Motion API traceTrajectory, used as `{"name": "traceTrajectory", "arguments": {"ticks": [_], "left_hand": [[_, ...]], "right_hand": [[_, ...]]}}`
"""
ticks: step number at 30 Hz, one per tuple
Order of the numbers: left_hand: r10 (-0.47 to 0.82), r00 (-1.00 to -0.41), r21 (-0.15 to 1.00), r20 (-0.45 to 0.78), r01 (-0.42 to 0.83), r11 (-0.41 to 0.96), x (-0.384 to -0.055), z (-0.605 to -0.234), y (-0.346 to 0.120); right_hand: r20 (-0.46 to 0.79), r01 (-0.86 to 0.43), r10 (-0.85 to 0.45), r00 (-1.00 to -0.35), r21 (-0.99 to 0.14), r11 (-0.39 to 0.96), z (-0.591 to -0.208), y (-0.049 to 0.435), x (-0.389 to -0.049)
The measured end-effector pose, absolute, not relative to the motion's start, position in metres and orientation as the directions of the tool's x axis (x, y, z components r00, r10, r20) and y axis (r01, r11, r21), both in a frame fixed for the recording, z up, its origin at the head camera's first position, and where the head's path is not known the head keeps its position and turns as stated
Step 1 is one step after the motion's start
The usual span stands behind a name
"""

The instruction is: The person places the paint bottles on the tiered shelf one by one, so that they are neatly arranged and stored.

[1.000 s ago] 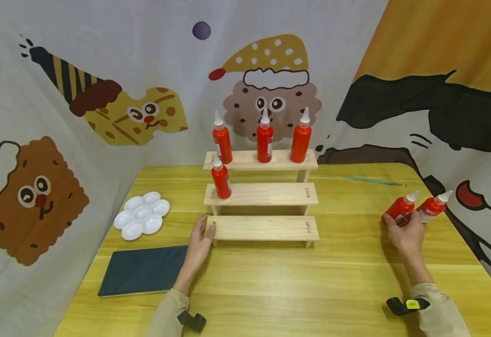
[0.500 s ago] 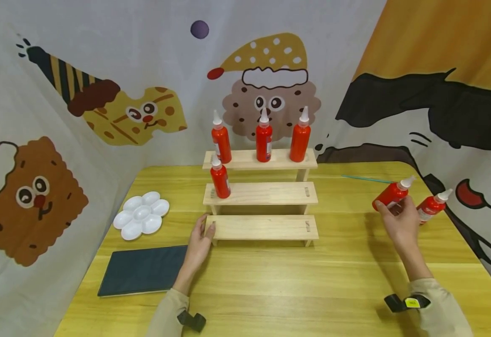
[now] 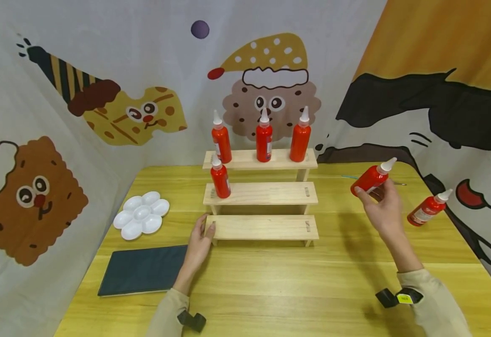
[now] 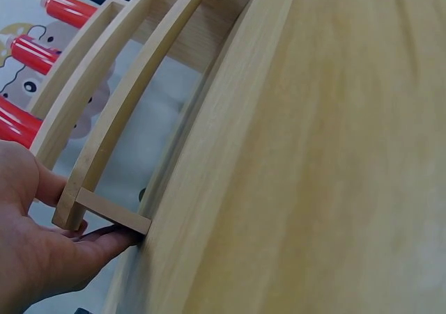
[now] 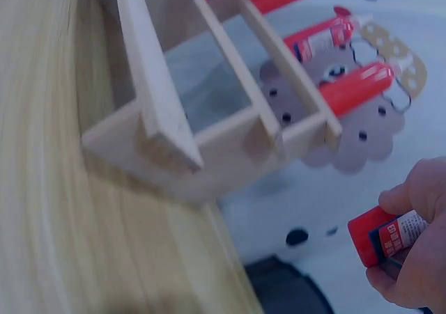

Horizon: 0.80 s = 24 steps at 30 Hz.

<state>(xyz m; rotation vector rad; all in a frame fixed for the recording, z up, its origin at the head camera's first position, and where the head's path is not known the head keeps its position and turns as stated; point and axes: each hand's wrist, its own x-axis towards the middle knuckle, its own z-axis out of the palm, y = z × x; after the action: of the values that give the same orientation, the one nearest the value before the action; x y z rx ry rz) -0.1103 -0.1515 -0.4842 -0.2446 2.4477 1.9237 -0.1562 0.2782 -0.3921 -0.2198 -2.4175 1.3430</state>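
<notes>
My right hand (image 3: 383, 213) grips a red squeeze bottle (image 3: 370, 180) with a white pointed cap, tilted and raised over the right of the table. Its labelled base (image 5: 382, 236) shows between thumb and fingers in the right wrist view. At the left end of the three-step wooden rack (image 3: 262, 228), my left hand (image 3: 199, 243) grips the lowest step, thumb on one side and fingers on the other (image 4: 49, 237). Three red bottles (image 3: 264, 142) stand along the top step. Another bottle (image 3: 221, 181) stands at the left of the middle step; the bottom step carries nothing.
One more red bottle (image 3: 426, 210) is on the table at far right. A thin paintbrush (image 3: 349, 177) lies behind the right hand. Left of the rack are a white flower-shaped palette (image 3: 142, 214) and a dark flat board (image 3: 144, 270). A printed curtain (image 3: 144, 56) hangs behind.
My right hand has lifted one bottle from beside the far-right one and carried it leftward and up, toward the rack. The left hand has stayed on the rack.
</notes>
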Motion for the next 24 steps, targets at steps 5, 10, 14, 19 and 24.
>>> {"name": "traceTrajectory", "arguments": {"ticks": [5,10,14,19,24], "left_hand": [[-0.114,-0.987,0.96,-0.109,-0.134,0.245,-0.11,-0.484,-0.152],[-0.124,-0.986,0.96,-0.111,-0.138,0.242,-0.111,-0.484,-0.151],[-0.121,-0.986,0.962,-0.113,-0.14,0.236,-0.11,-0.483,-0.152],[-0.116,-0.986,0.961,-0.116,-0.141,0.237,-0.11,-0.483,-0.152],[-0.118,-0.986,0.961,-0.115,-0.141,0.239,-0.111,-0.484,-0.152]], "right_hand": [[0.327,-0.169,0.221,-0.919,-0.833,0.527,-0.381,0.255,-0.158],[0.396,-0.296,0.113,-0.911,-0.82,0.489,-0.374,0.232,-0.163],[0.411,-0.352,0.036,-0.911,-0.819,0.454,-0.371,0.214,-0.169],[0.375,-0.361,-0.052,-0.925,-0.829,0.427,-0.368,0.189,-0.174],[0.325,-0.346,-0.121,-0.938,-0.849,0.399,-0.369,0.166,-0.182]]}}
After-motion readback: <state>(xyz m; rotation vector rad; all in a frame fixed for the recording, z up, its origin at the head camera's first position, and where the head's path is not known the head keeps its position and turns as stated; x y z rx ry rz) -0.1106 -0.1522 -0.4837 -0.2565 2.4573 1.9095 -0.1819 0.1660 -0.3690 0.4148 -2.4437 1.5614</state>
